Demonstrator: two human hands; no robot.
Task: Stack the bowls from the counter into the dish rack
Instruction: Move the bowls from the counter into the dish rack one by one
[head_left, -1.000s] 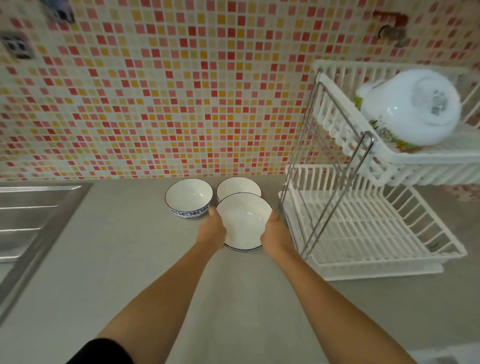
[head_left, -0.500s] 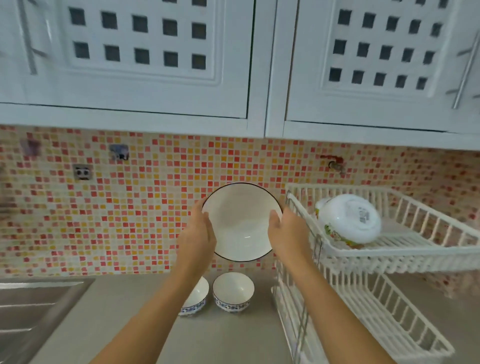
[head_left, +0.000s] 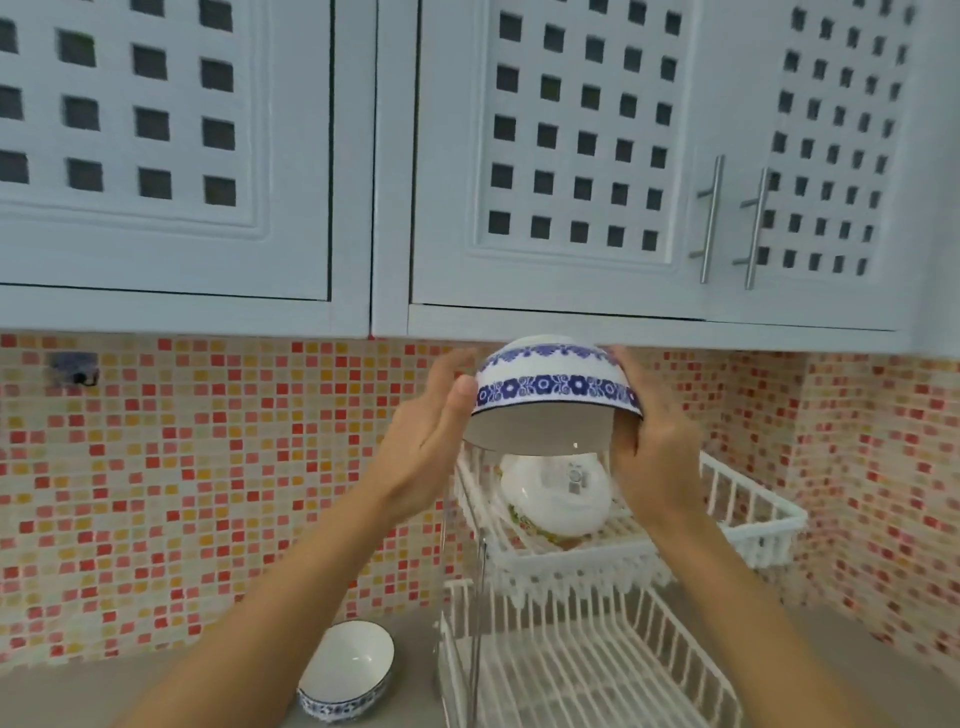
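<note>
A white bowl with blue flower bands (head_left: 555, 391) is held upside down in the air between my left hand (head_left: 431, 441) and my right hand (head_left: 652, 447), just under the cabinets. It hangs above the upper tier of the white dish rack (head_left: 748, 512), where a white bowl (head_left: 558, 496) lies overturned. One blue-patterned bowl (head_left: 347, 670) stands upright on the counter left of the rack; my left forearm hides the counter beside it.
The rack's lower tier (head_left: 587, 670) holds nothing visible. White wall cabinets with metal handles (head_left: 711, 218) hang close overhead. A mosaic tile wall (head_left: 208, 467) runs behind the grey counter (head_left: 62, 701).
Both hands lifted the bowl from the counter, raised it up and to the right, and turned it from facing me to upside down above the rack's upper tier.
</note>
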